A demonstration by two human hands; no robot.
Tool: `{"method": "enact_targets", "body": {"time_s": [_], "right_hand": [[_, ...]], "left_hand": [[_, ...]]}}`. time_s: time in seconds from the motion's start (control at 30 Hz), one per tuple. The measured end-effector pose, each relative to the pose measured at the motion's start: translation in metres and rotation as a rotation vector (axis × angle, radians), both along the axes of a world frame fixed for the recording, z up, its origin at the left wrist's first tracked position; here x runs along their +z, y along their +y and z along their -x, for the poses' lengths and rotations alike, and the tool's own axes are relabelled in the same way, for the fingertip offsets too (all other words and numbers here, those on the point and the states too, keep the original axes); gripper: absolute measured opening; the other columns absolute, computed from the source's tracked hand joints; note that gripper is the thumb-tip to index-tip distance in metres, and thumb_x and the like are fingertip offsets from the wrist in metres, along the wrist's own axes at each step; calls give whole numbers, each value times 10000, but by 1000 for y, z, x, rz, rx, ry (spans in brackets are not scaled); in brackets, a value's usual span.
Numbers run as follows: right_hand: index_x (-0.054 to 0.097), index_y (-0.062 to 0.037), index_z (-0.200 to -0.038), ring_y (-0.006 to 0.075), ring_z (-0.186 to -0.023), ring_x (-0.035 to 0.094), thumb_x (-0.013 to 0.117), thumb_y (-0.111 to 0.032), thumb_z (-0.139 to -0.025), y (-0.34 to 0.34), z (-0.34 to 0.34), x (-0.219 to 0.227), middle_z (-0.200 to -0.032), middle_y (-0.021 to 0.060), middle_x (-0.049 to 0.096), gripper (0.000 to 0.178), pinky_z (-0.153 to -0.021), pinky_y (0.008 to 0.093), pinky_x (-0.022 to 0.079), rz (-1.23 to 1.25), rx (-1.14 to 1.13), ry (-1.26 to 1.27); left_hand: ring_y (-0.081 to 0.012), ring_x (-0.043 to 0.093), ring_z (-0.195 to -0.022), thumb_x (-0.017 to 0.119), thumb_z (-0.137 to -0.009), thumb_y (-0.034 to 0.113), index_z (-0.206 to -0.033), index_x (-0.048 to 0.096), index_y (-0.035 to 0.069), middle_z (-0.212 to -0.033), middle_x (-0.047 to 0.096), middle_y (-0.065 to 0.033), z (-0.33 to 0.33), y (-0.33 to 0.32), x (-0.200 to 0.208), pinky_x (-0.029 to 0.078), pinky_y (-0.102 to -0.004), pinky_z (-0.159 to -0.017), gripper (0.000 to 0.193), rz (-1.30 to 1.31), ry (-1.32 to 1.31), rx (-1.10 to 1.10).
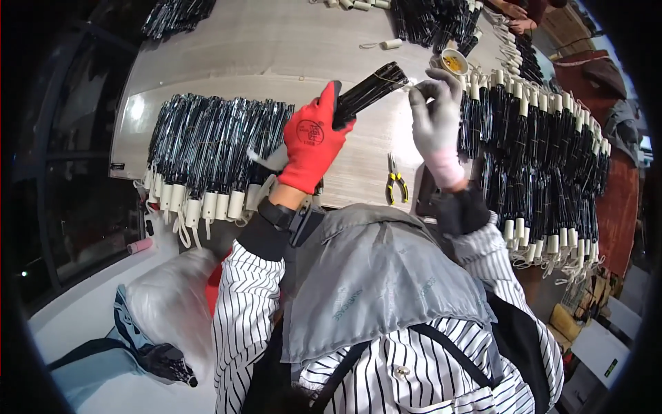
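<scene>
In a red glove, my left hand [312, 141] is wrapped around a folded black umbrella frame [372, 90], which tilts up to the right. Its handle end is mostly hidden behind the glove; a white strap [267, 160] shows beside it. My right hand [438, 121], in a pale grey glove with a pink cuff, has thumb and forefinger pinched at the frame's far end. From there a thin yellowish rubber band [394, 81] stretches to the ribs. Pliers [395, 181] with yellow-and-black grips lie on the table [241, 65] below the hands.
Rows of folded umbrella frames with white handles lie left [214, 141] and right [538, 159]. A small bowl [454, 62] of yellow bands stands beyond my right hand. A loose white handle [392, 43] lies at the back. Another person's hand [520, 24] shows at top right.
</scene>
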State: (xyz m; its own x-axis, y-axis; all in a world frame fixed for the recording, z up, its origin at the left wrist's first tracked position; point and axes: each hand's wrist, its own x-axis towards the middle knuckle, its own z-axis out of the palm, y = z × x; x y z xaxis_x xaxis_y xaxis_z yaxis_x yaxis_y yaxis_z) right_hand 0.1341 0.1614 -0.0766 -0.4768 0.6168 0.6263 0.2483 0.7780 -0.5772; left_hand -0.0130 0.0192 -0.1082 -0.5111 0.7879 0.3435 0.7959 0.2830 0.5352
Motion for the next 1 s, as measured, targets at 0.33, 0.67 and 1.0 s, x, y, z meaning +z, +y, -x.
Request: {"method": "enact_targets", "body": {"time_s": [0.33,0.67,1.0], "right_hand": [[548,-19,-935,236,-730,570,578,-65,-857,-32,-36,-16,-791,105,555,95,-675,342,469,565,498,-204],[542,-23,-957,45,-585,435,480,-185,-972,8,-80,-28,-777,-11,499,173,-518,213,396,1418,556,-57],[597,-81,-958,27,-423,343,447,-311,-995,10,-138,65,-586,-33,482,277,-397,167,291,1474,226,161]], "left_hand": [[-296,667,-799,736,-761,339,-1111,553,63,-875,674,-148,-43,19,12,500,-413,-657,482,184,-544,58],[-323,651,-842,748,-751,263,-1098,574,74,-915,669,-145,-66,15,-18,500,-406,-689,432,424,21,-64],[-230,660,-803,717,-806,229,-1141,587,27,-833,661,-78,-22,-11,-24,511,-353,-689,412,503,-1115,-695]]}}
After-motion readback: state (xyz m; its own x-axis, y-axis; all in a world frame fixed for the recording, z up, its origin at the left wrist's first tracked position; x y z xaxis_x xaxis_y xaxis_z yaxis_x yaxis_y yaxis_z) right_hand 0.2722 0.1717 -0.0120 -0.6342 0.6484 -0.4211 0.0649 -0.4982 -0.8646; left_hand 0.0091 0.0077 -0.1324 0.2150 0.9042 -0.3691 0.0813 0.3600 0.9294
